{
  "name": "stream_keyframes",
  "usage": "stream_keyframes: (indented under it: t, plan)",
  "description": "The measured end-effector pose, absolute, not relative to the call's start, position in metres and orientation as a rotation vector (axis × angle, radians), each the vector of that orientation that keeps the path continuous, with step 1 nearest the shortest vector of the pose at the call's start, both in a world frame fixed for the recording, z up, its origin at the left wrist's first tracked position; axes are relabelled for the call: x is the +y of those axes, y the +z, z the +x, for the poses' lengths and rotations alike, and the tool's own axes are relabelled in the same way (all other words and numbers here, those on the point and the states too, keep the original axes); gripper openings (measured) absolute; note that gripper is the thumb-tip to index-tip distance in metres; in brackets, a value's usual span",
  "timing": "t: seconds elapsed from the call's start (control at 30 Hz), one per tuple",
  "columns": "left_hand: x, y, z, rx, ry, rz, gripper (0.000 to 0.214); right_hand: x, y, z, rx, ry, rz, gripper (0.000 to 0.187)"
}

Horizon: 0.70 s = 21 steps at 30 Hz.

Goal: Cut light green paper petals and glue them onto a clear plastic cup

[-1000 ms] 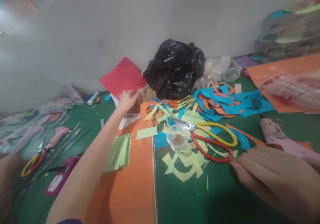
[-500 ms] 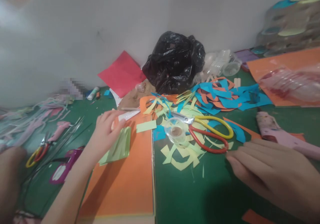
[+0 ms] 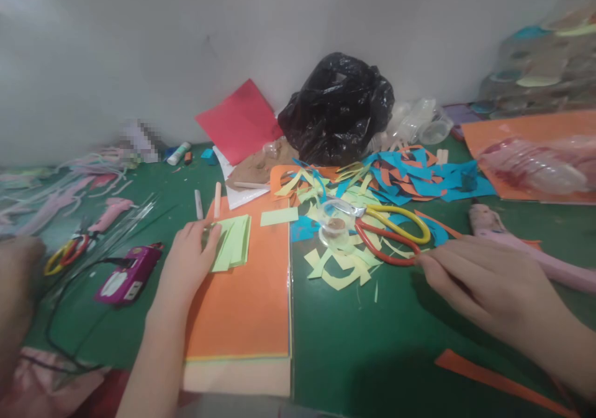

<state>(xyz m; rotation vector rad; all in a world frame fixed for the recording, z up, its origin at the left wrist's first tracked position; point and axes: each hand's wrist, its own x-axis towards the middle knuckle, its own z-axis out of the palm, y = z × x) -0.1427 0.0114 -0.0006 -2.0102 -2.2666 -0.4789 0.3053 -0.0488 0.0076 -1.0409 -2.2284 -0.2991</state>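
Observation:
My left hand rests at the left end of a small stack of light green paper strips, its thumb on top and its other fingers partly hidden. Beneath lies a pile of coloured sheets with an orange sheet uppermost. Two short, pale sticks, one whitish and one peach, show just beyond that hand. My right hand is closed, its fingertips pinching the red handle of a pair of scissors. The blades point left over paper scraps, close to a clear plastic cup.
Behind are a black plastic bag, red paper and blue paper strips. A pink glue gun lies right. On the left are a purple device with a cord, other scissors and another person's blurred hand.
The camera view has shifted. The green strips have come down flatter onto the orange sheet, with my left hand lower. My right hand remains at the scissors' red handle.

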Motion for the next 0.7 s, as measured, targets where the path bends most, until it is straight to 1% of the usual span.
stream_keyframes:
  t: [0.1,0.2,0.4,0.57,0.63,0.7]
  plan:
    - [0.017,-0.009,-0.157,-2.194,-0.535,-2.022,0.048,-0.048,0.01,0.304,-2.223,-0.329,-1.025,0.033]
    - [0.022,-0.016,-0.165,-2.143,-0.53,-2.036,0.049,-0.048,0.012,0.304,-2.202,-0.401,-1.006,0.035]
    - [0.021,-0.017,-0.167,-2.096,-0.429,-2.084,0.059,-0.044,0.004,0.308,-2.136,-0.498,-1.024,0.04]
    - [0.014,-0.009,-0.162,-2.143,-0.32,-2.136,0.069,-0.042,-0.005,0.31,-2.105,-0.557,-1.064,0.043]
    - [0.01,-0.005,-0.156,-2.153,-0.304,-2.147,0.066,-0.041,-0.006,0.311,-2.091,-0.603,-1.064,0.044]
    - [0.006,0.0,-0.15,-2.134,-0.307,-2.161,0.058,-0.04,-0.006,0.314,-2.084,-0.636,-1.056,0.044]
